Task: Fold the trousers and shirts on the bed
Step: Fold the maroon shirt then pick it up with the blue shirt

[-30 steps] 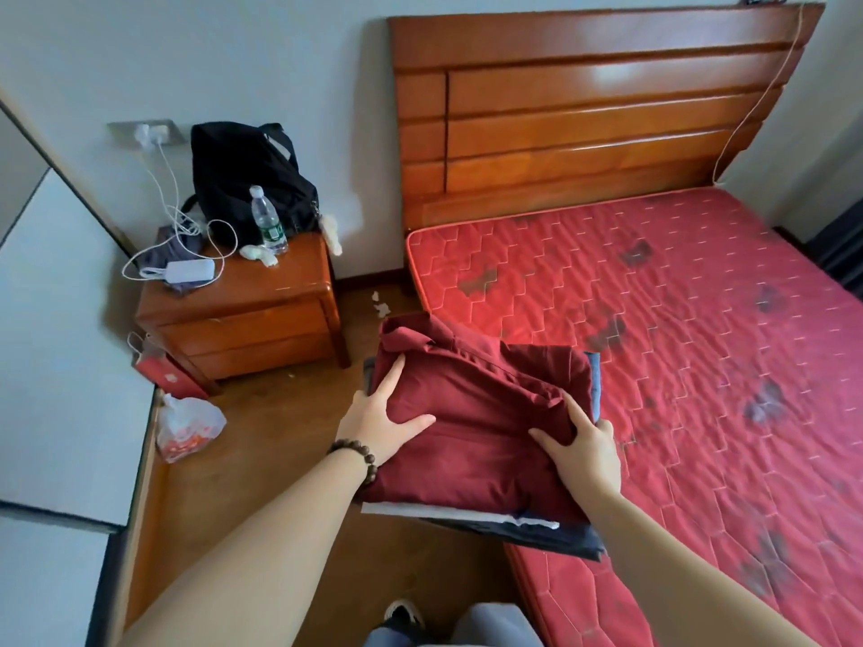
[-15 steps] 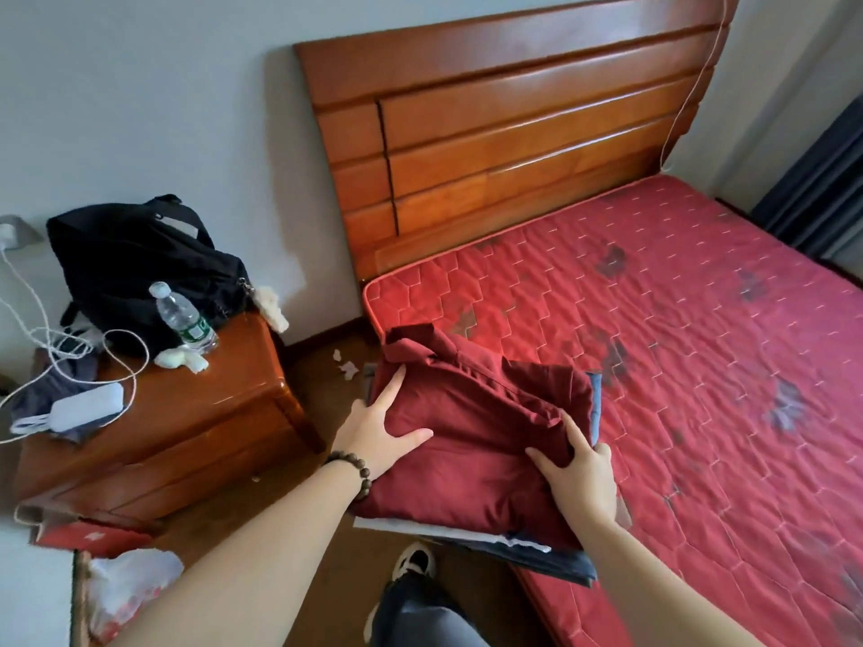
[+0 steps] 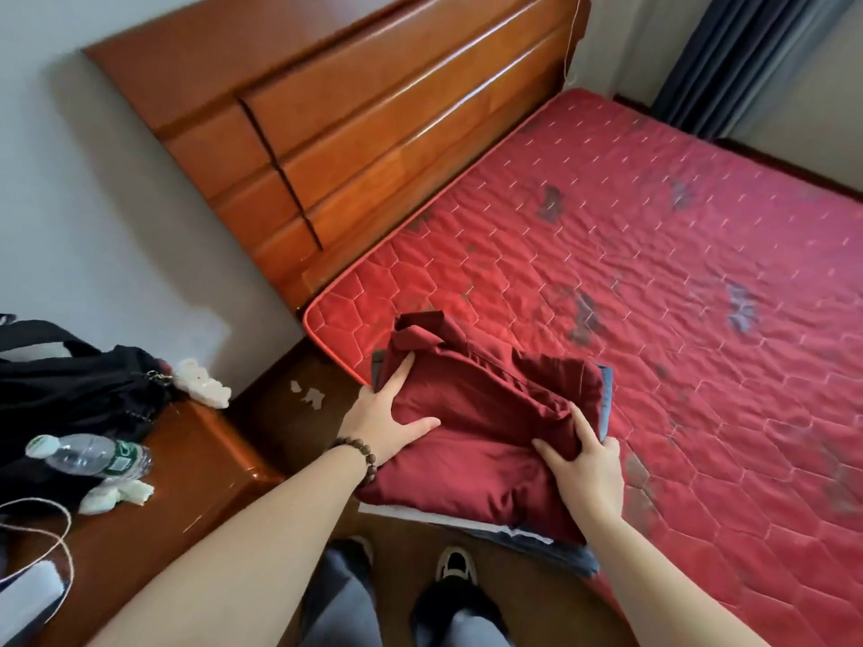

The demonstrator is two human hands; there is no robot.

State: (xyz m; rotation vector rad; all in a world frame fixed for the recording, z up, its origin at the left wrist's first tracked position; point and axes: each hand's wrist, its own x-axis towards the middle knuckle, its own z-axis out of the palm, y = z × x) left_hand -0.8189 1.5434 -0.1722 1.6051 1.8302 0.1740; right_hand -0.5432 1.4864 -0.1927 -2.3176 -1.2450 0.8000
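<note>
A folded maroon shirt [image 3: 485, 413] tops a stack of folded clothes, with a white layer [image 3: 420, 513] and dark blue garments [image 3: 574, 558] beneath it. I hold the stack at the near left corner of the red mattress [image 3: 654, 273], partly over the floor. My left hand [image 3: 387, 417] grips its left side, thumb and index finger on top. On the right side, my right hand [image 3: 583, 464] grips it with the thumb on the maroon cloth. The fingers under the stack are hidden.
A wooden headboard [image 3: 373, 123] stands behind the mattress. To the left, a wooden nightstand [image 3: 210, 483] carries a black bag [image 3: 70, 385], a water bottle [image 3: 88, 455] and white cables. My shoes [image 3: 455, 565] are on the brown floor below. A dark curtain [image 3: 728, 63] hangs far right.
The stack, held by both hands, has moved right from beside the bed to over the mattress corner. My view has swung right, so the nightstand sits further left.
</note>
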